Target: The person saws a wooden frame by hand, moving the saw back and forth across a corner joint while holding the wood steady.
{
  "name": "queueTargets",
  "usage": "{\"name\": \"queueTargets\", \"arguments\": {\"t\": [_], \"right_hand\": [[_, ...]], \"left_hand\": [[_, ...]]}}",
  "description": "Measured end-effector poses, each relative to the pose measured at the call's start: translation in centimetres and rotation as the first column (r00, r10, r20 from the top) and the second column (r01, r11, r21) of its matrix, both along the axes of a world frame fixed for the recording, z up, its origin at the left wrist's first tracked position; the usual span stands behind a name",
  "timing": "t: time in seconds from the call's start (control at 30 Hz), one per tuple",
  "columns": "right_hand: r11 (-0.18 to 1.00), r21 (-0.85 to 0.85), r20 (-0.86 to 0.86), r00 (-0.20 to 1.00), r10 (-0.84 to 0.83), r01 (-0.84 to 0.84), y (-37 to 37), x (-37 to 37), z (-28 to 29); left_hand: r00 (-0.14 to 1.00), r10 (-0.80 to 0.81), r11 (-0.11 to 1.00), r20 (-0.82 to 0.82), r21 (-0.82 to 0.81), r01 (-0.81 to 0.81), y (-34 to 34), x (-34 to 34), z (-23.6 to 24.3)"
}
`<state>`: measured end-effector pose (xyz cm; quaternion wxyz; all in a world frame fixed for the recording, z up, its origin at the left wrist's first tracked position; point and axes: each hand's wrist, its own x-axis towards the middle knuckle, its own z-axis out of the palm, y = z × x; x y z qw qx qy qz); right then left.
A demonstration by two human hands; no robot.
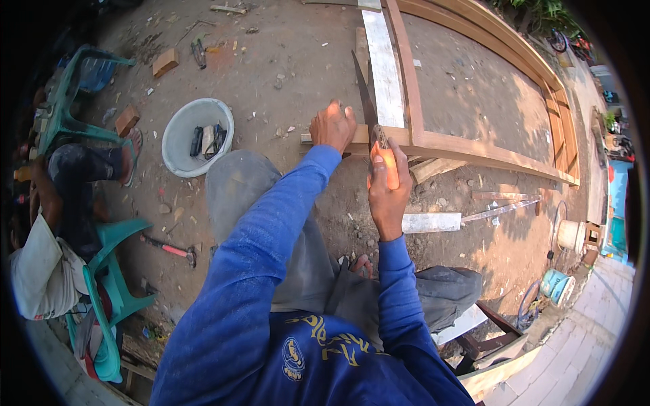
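Right fingers (401, 161) wrapped round saw (384, 167), left fingers (332, 114) gripping beam (467, 147) beside blade (364, 84)

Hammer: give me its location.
In the head view's left half, the hammer lies on the ground below the white bucket, right of the lower green chair.

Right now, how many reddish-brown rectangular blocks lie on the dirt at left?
2: one block farther out, beyond the round white plastic bucket, the other block nearer the seated person's foot. More may be hidden.
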<state>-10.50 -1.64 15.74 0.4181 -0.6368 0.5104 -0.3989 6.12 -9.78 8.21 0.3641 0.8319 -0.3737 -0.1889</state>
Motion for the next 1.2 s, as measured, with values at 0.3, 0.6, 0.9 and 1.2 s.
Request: {"name": "queueTargets", "arguments": {"t": [0.3,0.6,0.9,1.2], "right_hand": [[0.991,0.134,-0.204,0.978,0.05,-0.023,17.4,-10.4,8.0],[0.999,0.006,-0.071,0.997,0.04,-0.04,-0.7,0.3,0.5],[0.992,0.121,-0.175,0.983,0.056,-0.035,15.7,-9.2,6.6],[0.998,-0.065,0.009,1.0,0.012,-0.011,-1.9,1.5,-0.3]], "left_hand": [[0.999,0.032,0.999,-0.006,0.027,-0.031,1.3,1.1,0.0],[1.0,-0.025,1.0,-0.014,0.016,0.025,0.3,0.4,0.5],[1.0,0.022,0.999,-0.014,0.044,-0.021,1.5,1.0,0.9],[1.0,-0.001,1.0,-0.002,-0.002,0.001,0.1,0.8,0.6]]}}
